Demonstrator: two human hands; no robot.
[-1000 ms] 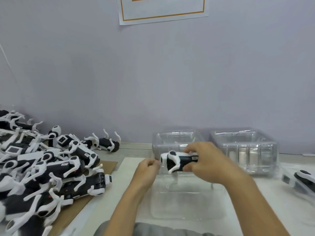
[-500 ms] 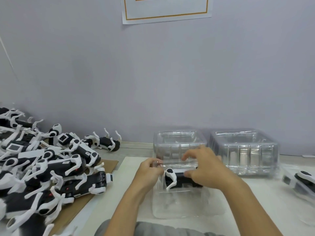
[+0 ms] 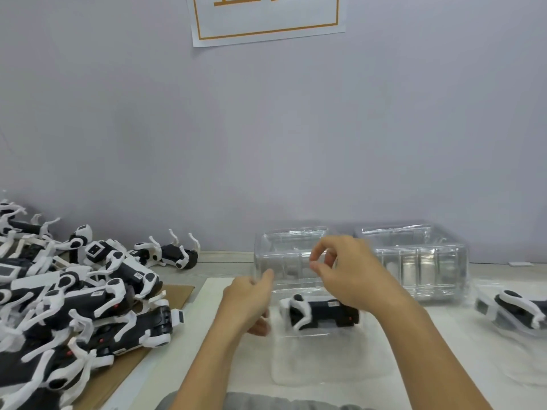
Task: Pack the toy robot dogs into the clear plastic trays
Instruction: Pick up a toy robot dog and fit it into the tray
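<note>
head view: i'm pinching a clear tray (image 3: 296, 263) with my right hand (image 3: 349, 270), left hand (image 3: 247, 300) gripping its edge. flimsy plastic is risking slipping or jamming on the toy dog (image 3: 321, 312) below.

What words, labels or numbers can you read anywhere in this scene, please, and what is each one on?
Nothing can be read in full.
Paper sign on the wall: orange characters inside an orange border, cut off by the top edge, unreadable.
Small white sticker on the toy dog in the clear tray: too small and blurred.
White stickers on the piled toy dogs at left, for example: too small to read.
</note>
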